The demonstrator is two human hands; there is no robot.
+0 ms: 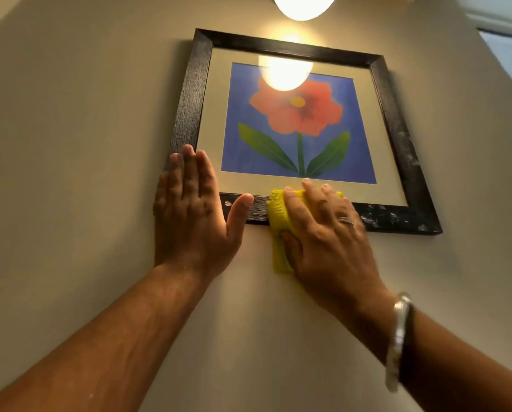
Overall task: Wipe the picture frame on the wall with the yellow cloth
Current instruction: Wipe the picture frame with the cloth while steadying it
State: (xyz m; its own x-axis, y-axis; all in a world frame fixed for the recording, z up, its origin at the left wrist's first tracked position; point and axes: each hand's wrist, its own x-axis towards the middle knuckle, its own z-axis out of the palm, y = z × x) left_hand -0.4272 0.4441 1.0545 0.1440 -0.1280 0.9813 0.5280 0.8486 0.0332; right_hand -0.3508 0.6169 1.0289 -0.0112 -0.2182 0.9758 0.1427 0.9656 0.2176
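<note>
A black picture frame (397,123) hangs on a beige wall, holding a print of a red flower on blue. White dust specks cover its right side and the right part of its bottom rail. My left hand (189,212) lies flat and open over the frame's lower left corner, thumb resting on the bottom rail. My right hand (323,233) presses a folded yellow cloth (278,212) against the bottom rail, just right of that thumb. Part of the cloth hangs below the frame against the wall; the rest is hidden under my palm.
A lit wall lamp (303,5) glows just above the frame, and its glare reflects in the glass. A window or opening (507,52) shows at the top right. Bare wall (70,144) surrounds the frame on the left and below.
</note>
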